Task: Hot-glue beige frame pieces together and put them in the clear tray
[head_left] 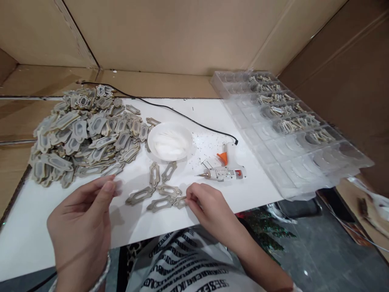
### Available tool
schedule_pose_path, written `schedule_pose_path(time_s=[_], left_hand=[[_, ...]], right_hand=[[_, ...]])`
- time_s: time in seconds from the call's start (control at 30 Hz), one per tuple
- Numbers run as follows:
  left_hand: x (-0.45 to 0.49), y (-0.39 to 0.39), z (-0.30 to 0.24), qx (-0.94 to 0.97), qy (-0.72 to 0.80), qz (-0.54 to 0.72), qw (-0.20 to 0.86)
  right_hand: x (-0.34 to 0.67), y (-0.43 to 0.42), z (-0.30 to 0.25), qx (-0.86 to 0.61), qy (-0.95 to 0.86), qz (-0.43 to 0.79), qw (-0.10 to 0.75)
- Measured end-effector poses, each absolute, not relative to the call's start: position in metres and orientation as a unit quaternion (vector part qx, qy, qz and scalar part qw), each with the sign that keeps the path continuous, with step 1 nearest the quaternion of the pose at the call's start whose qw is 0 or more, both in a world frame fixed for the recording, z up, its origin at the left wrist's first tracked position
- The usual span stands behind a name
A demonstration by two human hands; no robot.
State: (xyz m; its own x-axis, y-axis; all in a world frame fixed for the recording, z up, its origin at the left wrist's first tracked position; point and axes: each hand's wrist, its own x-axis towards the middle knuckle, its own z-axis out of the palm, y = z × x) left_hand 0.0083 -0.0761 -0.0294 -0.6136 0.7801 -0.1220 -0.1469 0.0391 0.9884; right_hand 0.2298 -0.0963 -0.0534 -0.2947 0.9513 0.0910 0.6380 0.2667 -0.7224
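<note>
My right hand [209,207] rests on the white board [182,227] with its fingertips pinched on a flat grey ornate frame piece [180,202]. Several more such pieces [159,187] lie in a loose group just left of it. My left hand [83,221] hovers raised over the board's near left, its fingers loosely together and nothing seen in them. A large heap of the same grey pieces [85,134] covers the far left of the board.
A white bowl [170,142] stands mid-board. A white glue gun [223,170] with an orange trigger lies to its right, its black cord [158,106] running back left. A clear plastic compartment tray [285,129] holding small pieces sits at right. Cardboard walls surround the board.
</note>
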Motion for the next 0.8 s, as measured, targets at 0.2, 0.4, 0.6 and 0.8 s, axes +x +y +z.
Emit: schedule_pose_path(time_s=[0.2,0.4,0.6,0.8], left_hand=[[0.01,-0.075,-0.032,0.259,0.624,0.64,0.366],[0.016,-0.084,-0.038,0.254,0.644,0.604,0.394],[0.036,-0.098,-0.043,0.274,0.631,0.544,0.48],[0.037,-0.102,-0.05,0.303,0.627,0.522,0.493]], right_hand=[[0.227,-0.093,-0.059,-0.55,-0.767,0.207,0.259],[0.227,-0.101,-0.06,-0.513,-0.758,0.138,0.378],[0.205,-0.109,-0.047,-0.46,-0.703,0.266,0.473],[0.18,-0.1,-0.046,-0.467,-0.636,0.341,0.511]])
